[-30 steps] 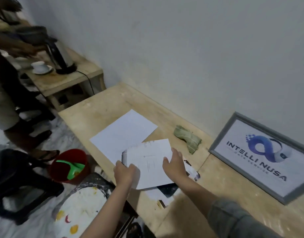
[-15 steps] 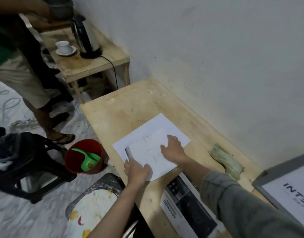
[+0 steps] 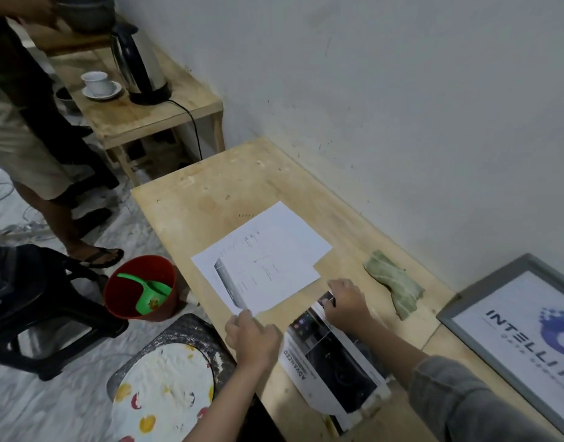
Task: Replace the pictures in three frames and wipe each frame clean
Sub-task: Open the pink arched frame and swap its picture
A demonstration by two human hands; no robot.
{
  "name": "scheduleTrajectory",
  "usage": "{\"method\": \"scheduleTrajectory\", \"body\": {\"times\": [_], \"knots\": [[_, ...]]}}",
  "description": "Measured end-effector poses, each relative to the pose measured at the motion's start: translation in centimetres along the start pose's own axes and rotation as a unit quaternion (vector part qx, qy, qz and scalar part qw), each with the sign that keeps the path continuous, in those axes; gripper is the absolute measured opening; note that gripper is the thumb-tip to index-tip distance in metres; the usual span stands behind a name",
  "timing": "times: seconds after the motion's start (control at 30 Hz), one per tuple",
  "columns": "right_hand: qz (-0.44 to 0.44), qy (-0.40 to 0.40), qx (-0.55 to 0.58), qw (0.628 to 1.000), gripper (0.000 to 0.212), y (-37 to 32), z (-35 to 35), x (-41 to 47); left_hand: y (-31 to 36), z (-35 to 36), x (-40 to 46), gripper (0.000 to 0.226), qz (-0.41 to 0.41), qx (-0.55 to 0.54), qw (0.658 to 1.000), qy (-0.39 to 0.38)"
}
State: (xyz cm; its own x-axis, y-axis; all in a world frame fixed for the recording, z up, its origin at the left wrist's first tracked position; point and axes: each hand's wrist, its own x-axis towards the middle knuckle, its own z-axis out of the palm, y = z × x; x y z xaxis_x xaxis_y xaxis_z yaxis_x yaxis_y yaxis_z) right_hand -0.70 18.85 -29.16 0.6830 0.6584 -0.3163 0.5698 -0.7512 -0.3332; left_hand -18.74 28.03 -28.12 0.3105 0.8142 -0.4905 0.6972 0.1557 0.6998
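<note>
Two white sheets lie overlapped on the wooden table; the upper one has faint print. My left hand pinches that sheet's near corner at the table's front edge. A dark printed picture marked ADVANCED lies to the right of the sheets. My right hand rests on its far end, fingers curled over the top edge. A grey frame with a blue logo picture leans on the wall at the right. A folded green cloth lies between the sheets and the frame.
A person stands at the left by a small side table with a kettle and a cup. A red bucket, a black stool and a round paint-stained board sit on the floor beside the table.
The printed white sheet has been laid on the other sheet. My right hand left it and moved right onto the dark picture. My left hand stays at its near corner.
</note>
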Motion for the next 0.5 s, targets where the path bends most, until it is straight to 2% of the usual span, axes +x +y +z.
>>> {"method": "scheduleTrajectory", "body": {"times": [0.1, 0.17, 0.3, 0.37, 0.5], "knots": [[0.004, 0.016, -0.025, 1.000, 0.062, 2.8, 0.6, -3.2, -0.9, 1.5, -2.9, 0.045, 0.007, 0.020, 1.000, -0.016], [0.004, 0.019, -0.029, 0.999, 0.064, 4.7, 1.1, -5.3, -1.5, 2.6, -5.3, 0.037, 0.015, 0.037, 0.999, -0.027], [-0.018, 0.038, -0.019, 0.999, 0.055, 7.5, 1.5, -9.2, -2.3, 4.7, -9.3, 0.064, -0.003, 0.031, 0.998, -0.050], [-0.017, 0.013, -0.043, 0.999, 0.052, 8.0, 1.3, -10.5, -2.4, 5.4, -10.1, 0.066, 0.007, 0.025, 0.999, -0.045], [-0.023, -0.013, -0.063, 0.998, 0.061, 9.8, 2.1, -11.4, -1.6, 6.6, -11.0, 0.060, -0.006, 0.010, 1.000, -0.010]]}}
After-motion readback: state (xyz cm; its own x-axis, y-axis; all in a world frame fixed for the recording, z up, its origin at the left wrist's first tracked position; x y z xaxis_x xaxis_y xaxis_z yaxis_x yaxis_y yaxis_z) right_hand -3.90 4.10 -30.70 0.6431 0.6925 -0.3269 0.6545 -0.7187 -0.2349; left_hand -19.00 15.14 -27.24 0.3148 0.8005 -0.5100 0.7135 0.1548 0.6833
